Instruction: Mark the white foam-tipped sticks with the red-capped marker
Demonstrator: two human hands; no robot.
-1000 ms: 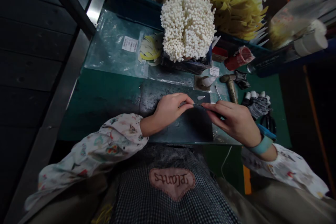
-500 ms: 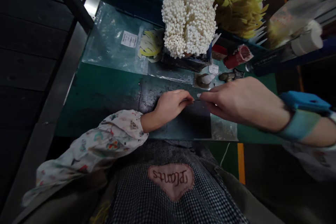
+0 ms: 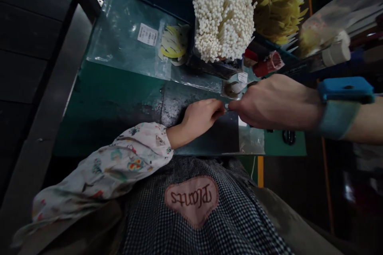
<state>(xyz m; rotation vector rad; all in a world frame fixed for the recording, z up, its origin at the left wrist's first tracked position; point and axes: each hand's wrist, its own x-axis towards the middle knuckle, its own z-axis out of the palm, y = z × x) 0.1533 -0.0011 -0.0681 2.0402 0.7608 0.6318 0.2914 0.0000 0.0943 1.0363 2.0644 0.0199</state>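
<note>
My left hand (image 3: 202, 115) rests on a dark mat (image 3: 203, 127) on the green bench, its fingers pinched together on a thin small piece that I cannot name. Fingertip to fingertip with it, my right hand (image 3: 273, 101) is raised above the bench, its fingers closed on the other end of the same thin piece. A blue band (image 3: 344, 103) sits on my right wrist. What lies between the fingertips is mostly hidden.
A dense bundle of white sticks (image 3: 224, 16) stands behind the hands, with yellow strips (image 3: 275, 4) beside it. Clear plastic bags (image 3: 131, 44) lie at the back left. A red object (image 3: 271, 63) and small scissors (image 3: 289, 137) are to the right.
My right hand has lifted and swung closer to the camera, its fingertips meeting the left hand's. The view has shifted right; the left hand has stayed on the mat.
</note>
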